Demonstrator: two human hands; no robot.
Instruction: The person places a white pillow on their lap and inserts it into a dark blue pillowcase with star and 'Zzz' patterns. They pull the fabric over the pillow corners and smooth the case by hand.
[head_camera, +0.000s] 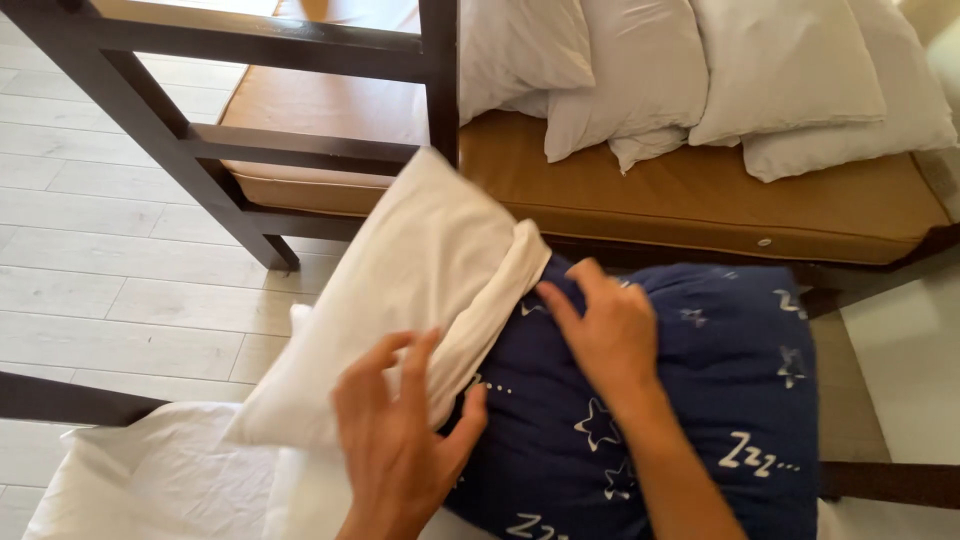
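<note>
A dark blue pillow (700, 390) printed with white stars lies in front of me, partly inside a cream pillowcase (400, 270). My left hand (400, 440) rests on the rolled edge of the pillowcase, fingers spread, thumb against the blue fabric. My right hand (605, 330) presses flat on the blue pillow just past the pillowcase's open edge, fingertips touching that edge. Neither hand closes around anything.
A brown mattress (700, 190) on a dark wooden bunk frame (250, 150) lies ahead, with several white pillows (700, 70) piled on it. A white sheet (150, 480) is crumpled at the lower left. Pale wood-look floor (100, 280) runs along the left.
</note>
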